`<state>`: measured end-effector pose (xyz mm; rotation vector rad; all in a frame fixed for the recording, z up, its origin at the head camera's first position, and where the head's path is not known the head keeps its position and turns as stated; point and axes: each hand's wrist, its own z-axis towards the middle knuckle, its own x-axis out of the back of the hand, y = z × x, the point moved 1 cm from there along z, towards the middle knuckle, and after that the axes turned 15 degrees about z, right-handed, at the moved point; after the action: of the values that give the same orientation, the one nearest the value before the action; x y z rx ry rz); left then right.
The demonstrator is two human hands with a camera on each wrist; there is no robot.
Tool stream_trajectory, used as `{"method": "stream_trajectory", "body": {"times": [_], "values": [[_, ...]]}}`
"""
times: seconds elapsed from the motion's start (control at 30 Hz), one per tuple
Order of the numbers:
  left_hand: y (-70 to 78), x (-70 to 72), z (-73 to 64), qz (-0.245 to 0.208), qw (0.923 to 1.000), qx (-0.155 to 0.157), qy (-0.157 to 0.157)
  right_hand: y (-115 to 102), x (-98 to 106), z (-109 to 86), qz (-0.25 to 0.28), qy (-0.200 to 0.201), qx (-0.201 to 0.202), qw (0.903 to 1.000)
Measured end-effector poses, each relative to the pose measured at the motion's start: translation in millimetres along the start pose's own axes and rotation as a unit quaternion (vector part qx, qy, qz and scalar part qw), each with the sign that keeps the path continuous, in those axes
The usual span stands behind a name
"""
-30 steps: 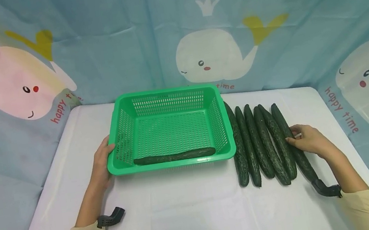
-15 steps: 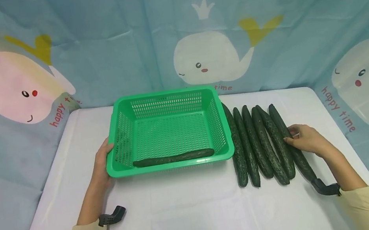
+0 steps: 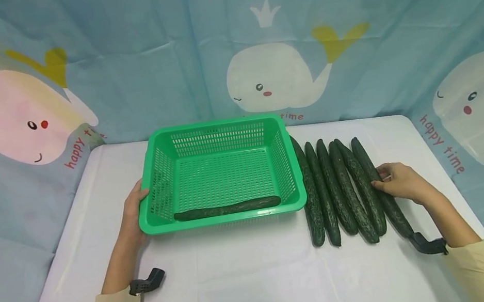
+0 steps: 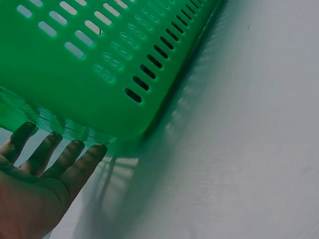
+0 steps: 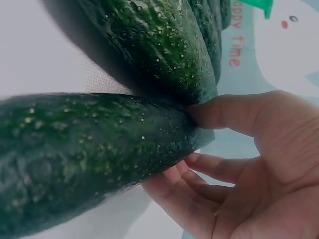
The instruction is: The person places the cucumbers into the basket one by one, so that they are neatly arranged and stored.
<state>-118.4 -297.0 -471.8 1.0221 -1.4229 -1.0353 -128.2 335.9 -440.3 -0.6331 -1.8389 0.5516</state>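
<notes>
A green plastic basket (image 3: 228,218) stands on the left half of the table, with one cucumber (image 3: 227,208) lying along its near inner wall. My left hand (image 3: 131,212) grips the basket's left side, the thumb over the rim. In the left wrist view, the fingers (image 4: 79,169) of that hand press against the outer wall. On the right, my right hand (image 3: 403,181) holds the outermost cucumber (image 3: 393,209) around its middle. The right wrist view has the thumb (image 5: 224,114) on one side of this cucumber (image 5: 89,154) and the fingers on the other.
Several more cucumbers (image 3: 343,183) lie side by side between the basket and my right hand; the leftmost is partly covered by the basket's rim. White cloth covers the table (image 3: 252,280). A blue curtain (image 3: 156,80) with whale prints hangs behind and at both sides.
The view has shifted slightly. Both hands stay where they were, the left on the basket and the right around the outermost cucumber.
</notes>
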Motion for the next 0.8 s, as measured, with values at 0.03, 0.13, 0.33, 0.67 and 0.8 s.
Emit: {"method": "stream_trajectory", "body": {"times": [0.03,0.13,0.33,0.67,0.8], "values": [[-0.1,1.1,-0.2,-0.001,1.0000,0.002,-0.002,0,0,0.0,0.000,0.000,0.000,1.0000],[0.4,4.6,-0.1,-0.008,0.9997,0.016,-0.013,1,1,-0.8,0.008,-0.003,-0.006,0.9999],[2.0,9.5,0.8,-0.008,0.9986,0.043,-0.030,4,6,-2.8,0.035,-0.010,-0.009,0.9993],[0.5,7.9,0.4,-0.021,0.9985,0.035,-0.036,6,12,-6.6,0.033,-0.021,-0.007,0.9992],[-1.4,8.4,0.1,-0.025,0.9987,0.027,-0.035,2,12,-9.2,0.031,-0.009,0.002,0.9995]]}}
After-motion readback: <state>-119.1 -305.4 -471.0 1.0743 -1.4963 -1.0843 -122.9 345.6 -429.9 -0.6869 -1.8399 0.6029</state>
